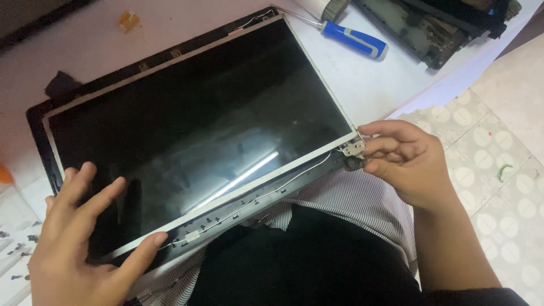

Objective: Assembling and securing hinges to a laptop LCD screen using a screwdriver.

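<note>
Head view: left hand (79, 238) spread flat on laptop screen panel (198, 124), right hand (405, 161) pinching its corner hinge bracket (355, 149), probably freeing it; next needs a steady lift.

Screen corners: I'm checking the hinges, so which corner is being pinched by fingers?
The near right corner, where the right hand pinches the metal hinge bracket. The left hand lies flat on the screen panel.

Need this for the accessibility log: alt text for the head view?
A bare laptop screen panel lies in its black back cover across the person's lap. The left hand rests flat on its near corner; the right hand pinches the metal hinge. A blue-handled screwdriver lies beyond.
</note>
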